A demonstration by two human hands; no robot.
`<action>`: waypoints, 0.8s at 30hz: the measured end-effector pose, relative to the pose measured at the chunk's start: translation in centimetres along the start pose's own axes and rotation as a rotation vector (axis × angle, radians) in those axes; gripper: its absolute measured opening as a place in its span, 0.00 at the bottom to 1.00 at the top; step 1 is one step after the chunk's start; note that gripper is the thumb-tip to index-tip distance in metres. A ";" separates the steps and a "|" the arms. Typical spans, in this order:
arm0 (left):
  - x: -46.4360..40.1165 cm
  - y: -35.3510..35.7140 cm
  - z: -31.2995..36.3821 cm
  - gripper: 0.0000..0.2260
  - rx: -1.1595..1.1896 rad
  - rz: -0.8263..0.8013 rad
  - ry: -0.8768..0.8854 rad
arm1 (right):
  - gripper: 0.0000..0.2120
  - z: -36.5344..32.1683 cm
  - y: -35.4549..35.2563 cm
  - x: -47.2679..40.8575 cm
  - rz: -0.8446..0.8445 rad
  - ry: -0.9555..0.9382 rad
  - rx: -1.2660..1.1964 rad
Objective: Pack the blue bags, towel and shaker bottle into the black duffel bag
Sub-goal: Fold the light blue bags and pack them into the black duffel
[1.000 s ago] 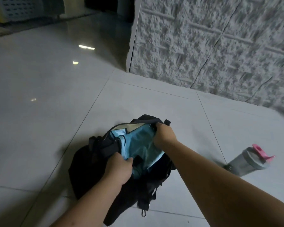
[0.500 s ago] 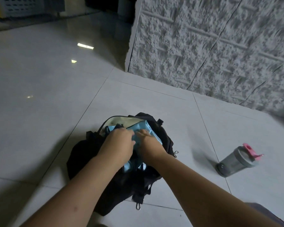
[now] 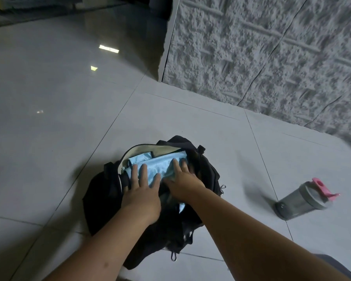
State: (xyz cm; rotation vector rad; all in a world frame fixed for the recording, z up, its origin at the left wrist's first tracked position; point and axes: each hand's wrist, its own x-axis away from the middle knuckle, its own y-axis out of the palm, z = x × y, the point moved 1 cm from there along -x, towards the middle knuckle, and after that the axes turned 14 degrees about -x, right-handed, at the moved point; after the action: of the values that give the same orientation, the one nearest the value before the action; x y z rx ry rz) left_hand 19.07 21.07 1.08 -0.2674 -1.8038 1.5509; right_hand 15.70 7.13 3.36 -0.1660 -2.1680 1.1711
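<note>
Head-camera view: a person's two hands press flat, fingers spread and gripping nothing, on a blue bag (image 3: pixel 160 166) lying in the open mouth of a black duffel bag (image 3: pixel 101 199) on a pale tiled floor (image 3: pixel 49 138). The left hand (image 3: pixel 142 191) rests palm-down on the near-left part of the blue fabric, the right hand (image 3: pixel 182 179) beside it, its fingertips close to the duffel's far-right rim. A cream-coloured lining shows along the duffel's far edge. Well apart from the duffel, off to its right, a grey shaker bottle (image 3: pixel 304 201) with a pink lid lies on its side. A rough textured wall (image 3: pixel 272 57) rises beyond the duffel.
</note>
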 end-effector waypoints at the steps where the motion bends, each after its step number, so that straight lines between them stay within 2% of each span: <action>1: -0.1 0.3 0.0 0.44 0.030 0.008 -0.007 | 0.25 -0.1 0.0 0.1 -0.029 -0.011 0.040; 2: -0.1 0.5 -0.2 0.45 0.058 0.012 -0.019 | 0.25 -0.3 0.0 0.1 -0.029 -0.012 0.034; 4: -0.1 0.5 -0.3 0.46 0.100 0.010 -0.042 | 0.32 -0.6 0.1 -0.5 0.046 0.019 -0.036; 6: -0.1 0.3 -0.4 0.43 0.137 0.000 -0.053 | 0.38 -1.0 0.4 -1.2 0.103 0.021 -0.060; 8: -0.2 0.4 -0.6 0.40 0.164 0.000 -0.069 | 0.40 -1.2 0.7 -1.8 0.082 -0.006 -0.065; 14: 0.0 1.8 -0.6 0.43 0.248 0.023 -0.127 | 0.36 0.1 2.0 -2.3 0.000 0.014 -0.093; 24: -1.0 3.0 -0.5 0.40 0.221 -0.034 -0.111 | 0.29 0.6 3.5 -3.1 -0.016 -0.014 -0.098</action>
State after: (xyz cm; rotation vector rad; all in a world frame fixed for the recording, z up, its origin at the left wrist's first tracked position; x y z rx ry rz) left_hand 19.21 21.67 -2.06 -0.0463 -1.6911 1.7537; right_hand 17.06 7.52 -1.19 -0.1826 -2.2365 1.0605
